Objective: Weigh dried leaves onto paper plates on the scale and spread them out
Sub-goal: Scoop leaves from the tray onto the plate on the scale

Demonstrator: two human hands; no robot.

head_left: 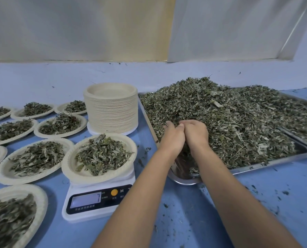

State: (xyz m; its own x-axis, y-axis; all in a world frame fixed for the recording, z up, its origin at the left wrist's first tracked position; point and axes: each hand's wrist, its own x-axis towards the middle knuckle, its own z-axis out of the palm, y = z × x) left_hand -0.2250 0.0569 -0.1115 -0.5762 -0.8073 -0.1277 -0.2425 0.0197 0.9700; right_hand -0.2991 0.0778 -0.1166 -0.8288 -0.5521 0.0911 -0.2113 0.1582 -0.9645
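My left hand [173, 138] and right hand [195, 134], pressed side by side, are cupped around dried leaves [229, 120] heaped in a metal tray [256, 169] on the blue bench [194, 212]. A filled paper plate [99, 156] sits on the scale [95, 201], left of the tray. Behind it stands a plate stack [111, 108], with further filled plates at left below a pale wall.

One head-worn wide-angle view looks forward and down, close over the blue bench [194, 203], facing the wall [77, 27] behind it.
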